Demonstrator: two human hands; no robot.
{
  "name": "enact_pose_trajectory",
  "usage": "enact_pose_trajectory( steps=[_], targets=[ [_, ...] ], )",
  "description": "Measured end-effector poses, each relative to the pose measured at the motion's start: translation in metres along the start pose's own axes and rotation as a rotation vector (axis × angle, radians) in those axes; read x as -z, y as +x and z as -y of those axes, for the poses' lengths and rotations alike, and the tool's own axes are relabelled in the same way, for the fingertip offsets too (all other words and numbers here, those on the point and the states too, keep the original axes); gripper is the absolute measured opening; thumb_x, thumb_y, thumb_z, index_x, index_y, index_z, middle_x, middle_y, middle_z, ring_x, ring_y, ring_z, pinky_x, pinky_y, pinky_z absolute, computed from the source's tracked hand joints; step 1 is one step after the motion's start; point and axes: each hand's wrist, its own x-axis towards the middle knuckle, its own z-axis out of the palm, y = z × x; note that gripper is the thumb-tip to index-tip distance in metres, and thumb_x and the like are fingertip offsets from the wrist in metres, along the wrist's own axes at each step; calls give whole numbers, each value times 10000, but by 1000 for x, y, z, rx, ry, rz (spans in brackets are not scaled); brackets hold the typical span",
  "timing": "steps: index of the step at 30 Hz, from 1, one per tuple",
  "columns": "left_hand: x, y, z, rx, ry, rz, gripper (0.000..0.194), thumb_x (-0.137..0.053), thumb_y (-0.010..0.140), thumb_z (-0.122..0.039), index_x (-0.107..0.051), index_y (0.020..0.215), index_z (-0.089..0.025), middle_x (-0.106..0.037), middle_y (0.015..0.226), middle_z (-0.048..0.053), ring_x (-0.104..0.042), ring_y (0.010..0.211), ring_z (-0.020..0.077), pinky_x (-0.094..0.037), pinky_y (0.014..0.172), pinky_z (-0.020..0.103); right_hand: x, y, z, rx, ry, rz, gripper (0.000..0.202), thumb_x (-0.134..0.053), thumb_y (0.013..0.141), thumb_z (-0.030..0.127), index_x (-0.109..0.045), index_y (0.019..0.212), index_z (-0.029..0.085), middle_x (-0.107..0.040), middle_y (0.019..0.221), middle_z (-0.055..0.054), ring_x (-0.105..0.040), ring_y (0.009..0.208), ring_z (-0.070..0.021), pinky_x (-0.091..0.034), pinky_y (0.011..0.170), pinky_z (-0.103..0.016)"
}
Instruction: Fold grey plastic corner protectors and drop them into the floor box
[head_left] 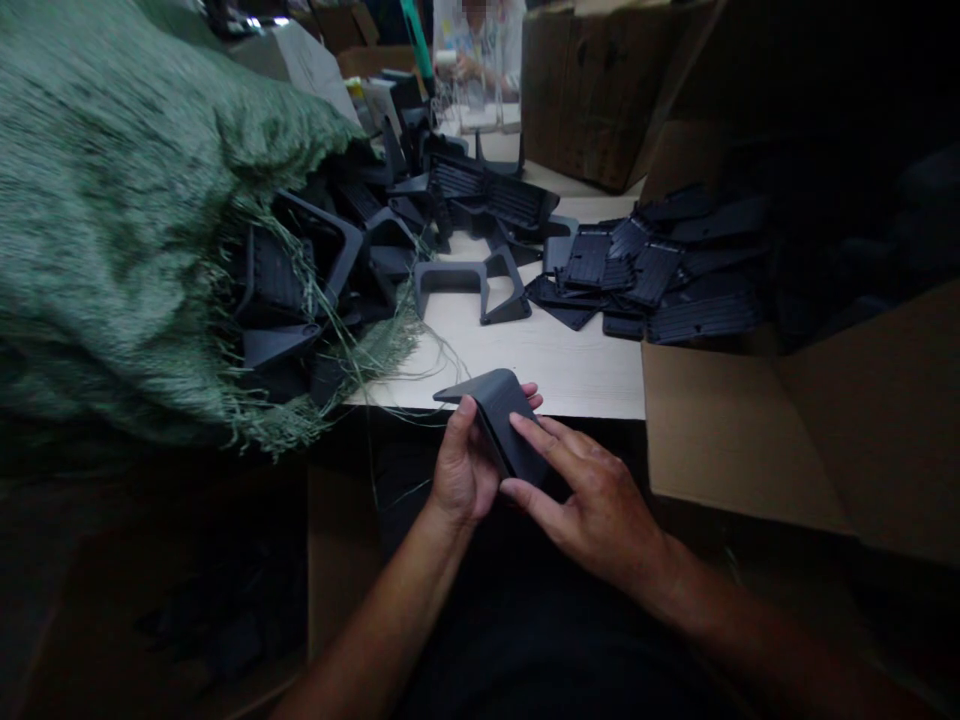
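Note:
A bent dark grey plastic bracket point(496, 390) is held in front of me, just past the table's near edge. My left hand point(461, 468) wraps around it from the left and below, thumb along its edge and fingertips showing behind. Against its right-hand face, a dark flat face, my right hand point(592, 490) rests with thumb and fingers; whether this face is a separate panel I cannot tell. More grey brackets point(454, 278) lie on the table beyond my hands. To their right is a pile of black ribbed flat panels point(589, 260).
At the left, a green woven sack point(150, 200) with frayed strands spills brackets. An open cardboard box point(720, 420) stands at the right, a closed carton point(592, 90) behind. Another box point(341, 560) with dark pieces sits low left. A person point(480, 70) is across the white table point(592, 375).

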Motion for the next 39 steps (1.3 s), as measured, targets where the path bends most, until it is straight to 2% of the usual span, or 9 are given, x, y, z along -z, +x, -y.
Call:
enact_pose_trajectory(
  steps=[4, 9, 13, 19, 22, 24, 29, 32, 39],
  targets=[
    [-1, -3, 2, -42, 39, 20, 622, -683, 899, -629, -773, 1231, -110, -777, 1282, 177, -690, 1282, 359, -560, 1082, 431, 2, 5, -5, 1, 146, -28, 619, -795, 956, 435, -603, 1526, 293, -674, 1468, -117, -663, 1303, -314, -553, 1115, -510],
    [0, -1, 10, -57, 70, 148, 697, -762, 800, -582, -727, 1341, -145, -762, 1317, 176, -674, 1292, 429, -541, 1108, 516, 0, 24, -10, -248, 677, -143, 463, -832, 920, 438, -657, 1323, 292, -716, 1345, -63, -709, 1116, -227, -589, 969, -366],
    [-2, 0, 10, -27, 106, 261, 767, -753, 789, -589, -693, 1406, -138, -759, 1310, 189, -661, 1302, 455, -524, 1121, 545, 4, 32, -8, -358, 977, 0, 396, -850, 895, 479, -708, 1186, 251, -745, 1127, -40, -700, 1058, -217, -574, 921, -313],
    [-9, -7, 3, -9, 164, 344, 793, -833, 772, -532, -675, 1443, -140, -671, 1476, 176, -591, 1401, 430, -461, 1199, 485, 12, 28, -13, -412, 1194, 165, 409, -836, 901, 506, -761, 1204, 242, -753, 1106, -47, -698, 1007, -219, -553, 913, -317],
    [-17, -4, -4, -4, 35, 266, 777, -747, 834, -672, -707, 1360, -102, -660, 1483, 199, -585, 1417, 395, -460, 1207, 453, 11, 25, -13, -370, 1109, 141, 356, -840, 907, 471, -776, 1177, 249, -751, 1046, -25, -674, 924, -190, -538, 841, -291],
    [-22, 3, -10, 46, -92, 121, 687, -610, 919, -713, -735, 1211, -104, -751, 1310, 206, -677, 1302, 356, -513, 1151, 459, 9, 24, -11, -342, 986, 136, 341, -857, 894, 453, -780, 1143, 233, -744, 1002, -18, -650, 876, -180, -522, 801, -283],
    [-33, 17, -23, 132, -82, -143, 251, -586, 987, -425, -636, 900, -195, -743, 724, 59, -788, 870, 272, -626, 916, 446, 5, 26, -6, -286, 887, 142, 381, -844, 902, 433, -761, 1209, 222, -756, 1134, -40, -674, 1031, -224, -525, 930, -323],
    [-39, 13, -21, 53, -4, -158, 179, -611, 964, -355, -606, 866, -205, -717, 705, 29, -778, 834, 246, -627, 894, 411, 3, 24, -4, -257, 881, 98, 432, -849, 897, 420, -748, 1271, 228, -753, 1230, -49, -661, 1155, -254, -492, 1049, -362],
    [-39, -2, -10, -116, 237, -204, 196, -613, 953, -403, -640, 915, -212, -756, 802, 43, -768, 892, 241, -610, 906, 364, -4, 14, 0, -241, 826, -61, 302, -899, 828, 392, -772, 1029, 206, -766, 1113, -61, -675, 1136, -292, -473, 1113, -435]
  ],
)
